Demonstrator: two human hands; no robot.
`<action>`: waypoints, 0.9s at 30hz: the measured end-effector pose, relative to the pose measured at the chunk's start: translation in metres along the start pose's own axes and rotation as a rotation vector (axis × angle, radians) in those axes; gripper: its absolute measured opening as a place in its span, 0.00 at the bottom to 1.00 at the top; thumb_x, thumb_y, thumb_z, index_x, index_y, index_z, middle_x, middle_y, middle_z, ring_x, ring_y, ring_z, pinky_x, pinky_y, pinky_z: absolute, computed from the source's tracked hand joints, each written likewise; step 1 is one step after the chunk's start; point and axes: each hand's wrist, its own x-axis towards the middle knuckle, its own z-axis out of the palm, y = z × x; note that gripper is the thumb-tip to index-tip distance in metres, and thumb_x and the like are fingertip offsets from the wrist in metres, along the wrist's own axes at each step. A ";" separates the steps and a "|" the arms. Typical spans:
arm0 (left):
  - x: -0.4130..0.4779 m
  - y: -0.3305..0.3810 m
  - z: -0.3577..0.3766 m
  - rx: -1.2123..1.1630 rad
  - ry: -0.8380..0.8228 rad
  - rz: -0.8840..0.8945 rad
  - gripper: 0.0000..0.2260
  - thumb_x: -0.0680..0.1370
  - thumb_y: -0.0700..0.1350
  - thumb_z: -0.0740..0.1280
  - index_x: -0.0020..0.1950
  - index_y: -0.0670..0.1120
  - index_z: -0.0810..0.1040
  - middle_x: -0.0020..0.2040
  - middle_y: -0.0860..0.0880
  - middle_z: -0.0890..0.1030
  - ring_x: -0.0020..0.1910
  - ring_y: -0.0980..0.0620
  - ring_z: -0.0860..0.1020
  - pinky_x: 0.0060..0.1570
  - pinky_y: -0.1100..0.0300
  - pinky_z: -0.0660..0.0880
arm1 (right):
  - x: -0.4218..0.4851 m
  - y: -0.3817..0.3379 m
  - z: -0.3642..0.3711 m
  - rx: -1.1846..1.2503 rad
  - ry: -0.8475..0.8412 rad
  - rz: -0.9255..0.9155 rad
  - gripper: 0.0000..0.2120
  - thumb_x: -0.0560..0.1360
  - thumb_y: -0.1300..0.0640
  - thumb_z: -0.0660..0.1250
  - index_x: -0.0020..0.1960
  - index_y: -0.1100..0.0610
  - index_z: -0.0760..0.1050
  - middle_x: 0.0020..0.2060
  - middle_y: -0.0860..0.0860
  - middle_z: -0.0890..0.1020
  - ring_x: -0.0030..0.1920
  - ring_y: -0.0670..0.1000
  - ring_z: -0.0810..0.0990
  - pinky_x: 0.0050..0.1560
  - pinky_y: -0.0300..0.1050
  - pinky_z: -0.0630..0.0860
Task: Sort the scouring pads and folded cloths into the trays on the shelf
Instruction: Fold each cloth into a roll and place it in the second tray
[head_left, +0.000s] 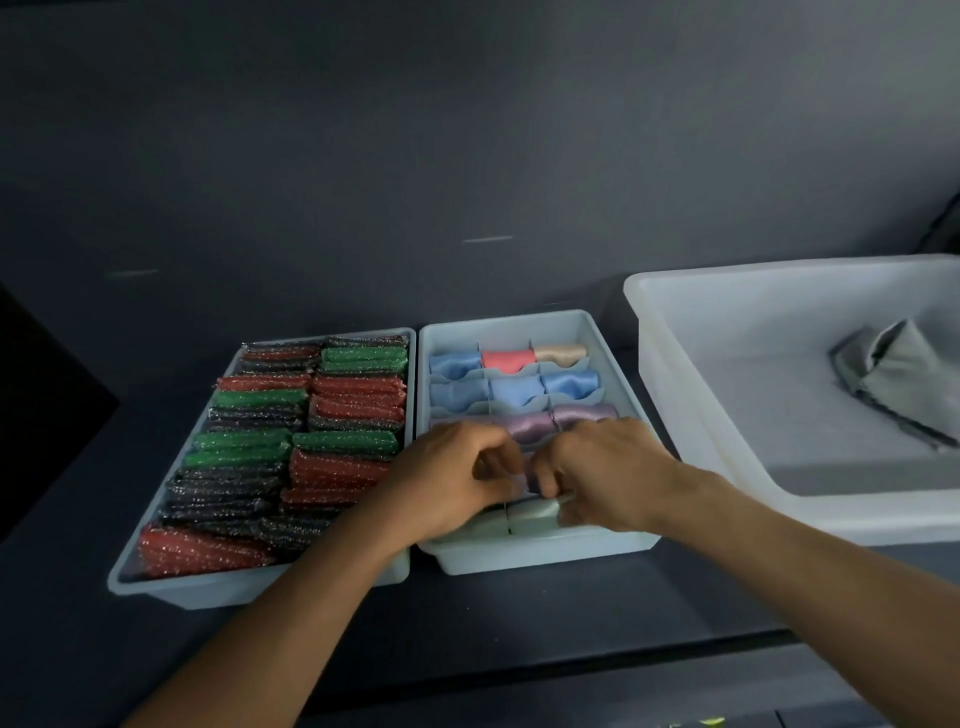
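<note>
Two pale trays stand side by side on the dark shelf. The left tray (260, 590) is packed with red, green and black glittery scouring pads (343, 470) set on edge. The divided tray (587, 332) holds rolled cloths, blue, pink, beige and purple (530, 426), one per cell. My left hand (452, 480) and my right hand (605, 470) meet over its front rows, fingers curled down round a pale folded cloth (535, 512) in a front cell. The cells under both hands are hidden.
A large white tub (675, 364) sits to the right on the shelf, with a crumpled grey cloth (898, 384) lying in it. The shelf's front edge runs below my forearms. A dark wall rises behind the trays.
</note>
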 end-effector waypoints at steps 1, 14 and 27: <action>-0.001 -0.001 -0.002 -0.027 0.010 0.002 0.05 0.72 0.47 0.76 0.45 0.53 0.82 0.42 0.57 0.83 0.42 0.59 0.80 0.48 0.52 0.79 | 0.002 0.000 0.001 -0.005 -0.002 -0.024 0.07 0.69 0.55 0.71 0.46 0.47 0.78 0.51 0.39 0.80 0.59 0.46 0.75 0.50 0.40 0.71; 0.020 0.035 0.004 -0.202 0.166 0.074 0.01 0.76 0.47 0.71 0.47 0.53 0.82 0.42 0.58 0.83 0.43 0.62 0.80 0.49 0.60 0.77 | -0.019 0.031 -0.035 0.263 0.140 0.041 0.07 0.74 0.52 0.65 0.46 0.45 0.82 0.43 0.45 0.83 0.45 0.49 0.80 0.48 0.46 0.76; 0.075 0.130 0.055 -0.240 0.306 0.198 0.07 0.76 0.47 0.69 0.54 0.52 0.80 0.53 0.58 0.80 0.49 0.60 0.76 0.56 0.60 0.72 | -0.076 0.250 -0.046 0.320 0.158 0.831 0.30 0.64 0.53 0.78 0.62 0.57 0.72 0.57 0.57 0.78 0.57 0.58 0.77 0.56 0.46 0.74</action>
